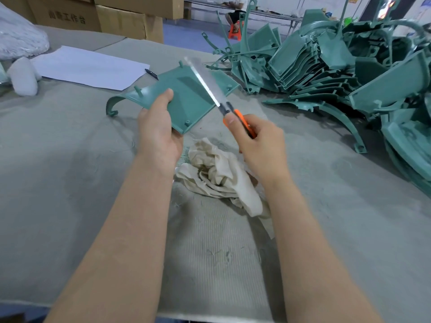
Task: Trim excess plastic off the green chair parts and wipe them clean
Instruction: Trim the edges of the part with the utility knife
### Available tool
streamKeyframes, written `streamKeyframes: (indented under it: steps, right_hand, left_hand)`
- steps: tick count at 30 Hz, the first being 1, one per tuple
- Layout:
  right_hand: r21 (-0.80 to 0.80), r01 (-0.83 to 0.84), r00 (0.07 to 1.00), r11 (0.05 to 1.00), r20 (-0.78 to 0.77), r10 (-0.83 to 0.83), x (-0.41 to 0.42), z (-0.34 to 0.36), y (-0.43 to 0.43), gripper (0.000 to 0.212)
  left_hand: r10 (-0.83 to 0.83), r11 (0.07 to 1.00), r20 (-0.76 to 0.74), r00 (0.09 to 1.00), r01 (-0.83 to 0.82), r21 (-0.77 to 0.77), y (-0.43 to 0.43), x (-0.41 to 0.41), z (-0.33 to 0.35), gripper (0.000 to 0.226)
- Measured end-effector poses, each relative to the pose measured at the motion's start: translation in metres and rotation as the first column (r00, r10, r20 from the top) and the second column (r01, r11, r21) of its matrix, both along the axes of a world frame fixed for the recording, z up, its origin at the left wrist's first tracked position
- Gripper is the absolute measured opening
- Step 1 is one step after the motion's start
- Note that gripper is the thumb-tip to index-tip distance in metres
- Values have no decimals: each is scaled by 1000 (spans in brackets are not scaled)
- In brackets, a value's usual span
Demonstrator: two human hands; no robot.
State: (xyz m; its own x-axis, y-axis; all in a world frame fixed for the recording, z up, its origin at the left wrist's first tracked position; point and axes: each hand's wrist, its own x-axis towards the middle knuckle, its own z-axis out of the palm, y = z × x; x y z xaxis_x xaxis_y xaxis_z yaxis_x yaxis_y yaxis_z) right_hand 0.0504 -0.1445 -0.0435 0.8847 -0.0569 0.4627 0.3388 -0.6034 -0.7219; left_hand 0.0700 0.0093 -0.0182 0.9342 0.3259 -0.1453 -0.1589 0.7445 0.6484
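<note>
The likeliest mishap here, as I judge it, is a slip: the long bare blade of the orange-handled utility knife point(211, 88) lies across the flat green moulded plastic chair part point(184, 94), and a catch or skid along the edge could send it towards the left thumb, which presses on the panel's face just beside the blade's path. So much extended blade might also flex or snap under side load. The left hand point(158, 134) is closed on the part's near corner, thumb on top and fingers wrapped beneath, holding it tilted above the grey cloth-covered table point(70, 183). The right hand point(258, 145) is closed around the knife handle, thumb laid along its spine, blade pointing up and away. Both forearms reach forward, wrists raised. Below the fingers lies a crumpled cream wiping rag point(219, 173); beyond the right fingers sits the heap of green chair parts point(338, 66).
</note>
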Motion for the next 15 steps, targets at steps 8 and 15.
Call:
streamKeyframes:
  steps: [8, 15]
  right_hand:
    - [81, 188, 982, 979, 12, -190, 6, -1, -21, 52]
    - [101, 115, 993, 988, -21, -114, 4, -2, -16, 57]
  left_hand:
    - [8, 1000, 6, 1000, -8, 2, 0, 0, 1, 16]
    - [21, 1000, 8, 1000, -21, 4, 1, 1, 1, 17]
